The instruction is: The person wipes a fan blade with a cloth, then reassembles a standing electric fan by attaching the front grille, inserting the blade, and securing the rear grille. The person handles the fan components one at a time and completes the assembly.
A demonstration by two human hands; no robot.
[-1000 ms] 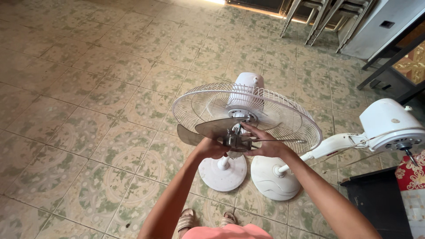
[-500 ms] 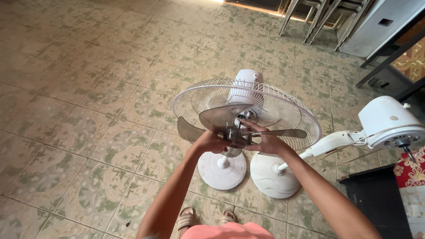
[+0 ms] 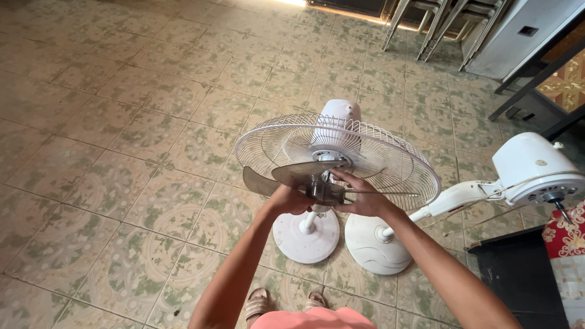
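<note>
Head view showed that, since the earlier frames, the grey fan blade (image 3: 304,176) had turned: its broad lobe now lay toward the left, and the thin edge-on lobe reached right across the wire guard (image 3: 390,159). Both hands had stayed at the hub.

Nearest the camera, two sandalled feet (image 3: 286,303) stood on the tiled floor (image 3: 109,158). Above them, the left hand (image 3: 291,200) was curled around the blade's hub from the left, fingers pressed together on it. The right hand (image 3: 359,198) gripped the same hub from the right, thumb on top and fingers curled beneath.

The blade sat in front of the rear guard, at the head of a white stand fan (image 3: 339,116). The fan's face tilted up toward the camera, and its pole ran down to a round base (image 3: 306,237).

Just right of that base stood a second fan's base (image 3: 378,244), its arm leaning right to a bare white motor head (image 3: 533,167). Farther off stood stacked chairs (image 3: 436,27).
</note>
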